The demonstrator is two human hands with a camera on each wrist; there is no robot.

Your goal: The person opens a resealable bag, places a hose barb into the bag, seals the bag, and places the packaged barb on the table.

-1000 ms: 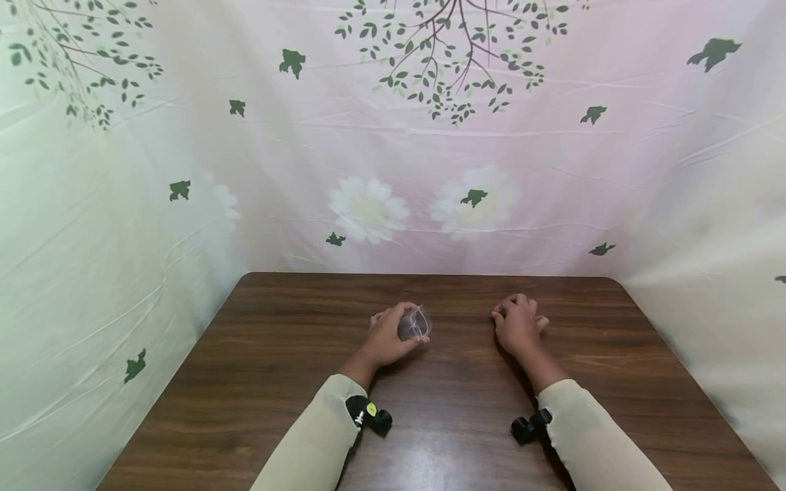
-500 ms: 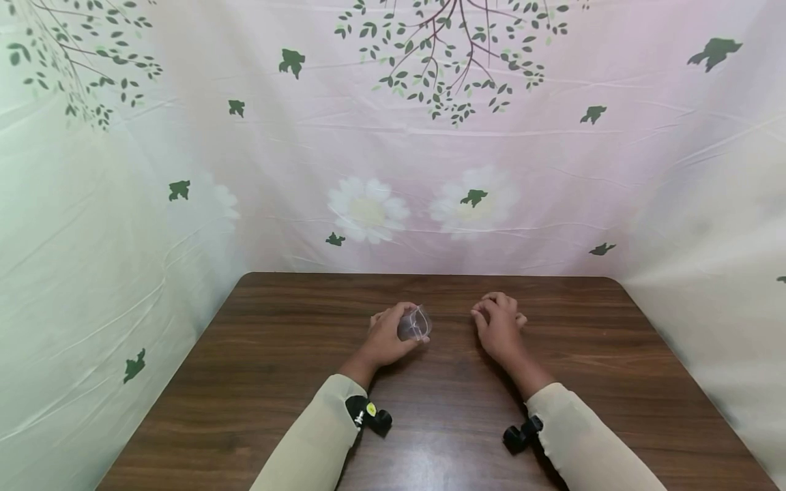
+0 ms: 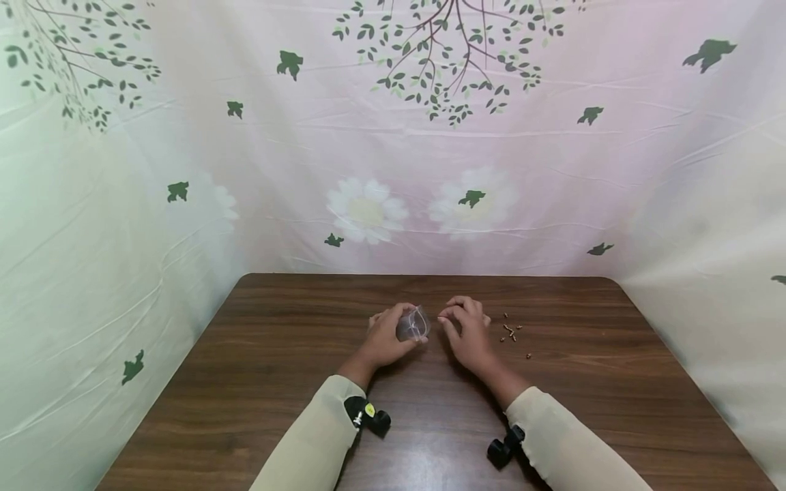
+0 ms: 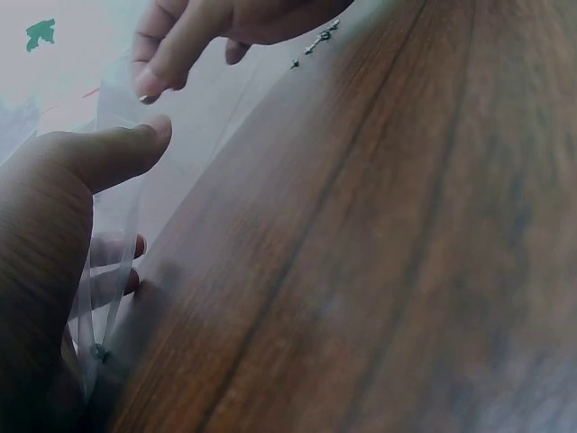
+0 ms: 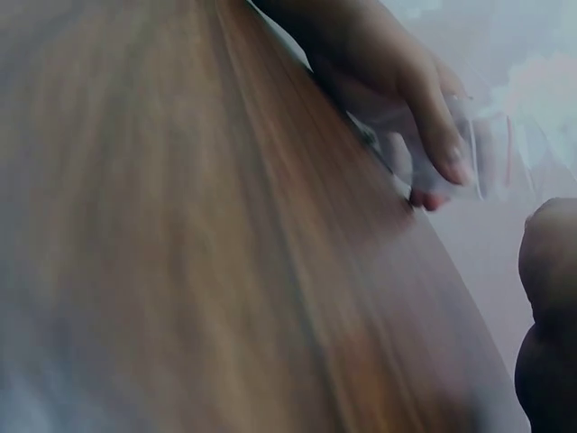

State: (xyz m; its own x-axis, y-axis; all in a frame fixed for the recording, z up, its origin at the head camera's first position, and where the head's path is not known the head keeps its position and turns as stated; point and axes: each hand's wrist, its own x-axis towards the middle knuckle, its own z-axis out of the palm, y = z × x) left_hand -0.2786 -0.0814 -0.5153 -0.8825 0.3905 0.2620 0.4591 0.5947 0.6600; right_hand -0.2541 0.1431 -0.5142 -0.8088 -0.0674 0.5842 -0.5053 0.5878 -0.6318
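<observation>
My left hand (image 3: 385, 339) grips a small clear plastic zip bag (image 3: 414, 324), its mouth held spread and tilted toward the right. Through the bag's wall a small metal piece (image 4: 99, 350) shows low down in the left wrist view. Just right of that mouth, my right hand (image 3: 469, 334) hovers with thumb and fingers brought together. A tiny screw (image 4: 147, 98) peeks out at its fingertips in the left wrist view. Several brass-coloured screws (image 3: 511, 332) lie scattered on the table behind the right hand.
The brown wood-grain table (image 3: 276, 382) carries both forearms. A printed cloth (image 3: 393, 150) with leaves and flowers hangs along its back and both sides. A black camera is strapped at each wrist.
My right hand has swept left from over the scattered screws to beside the bag, uncovering them. The left hand and the bag stay almost where they were.
</observation>
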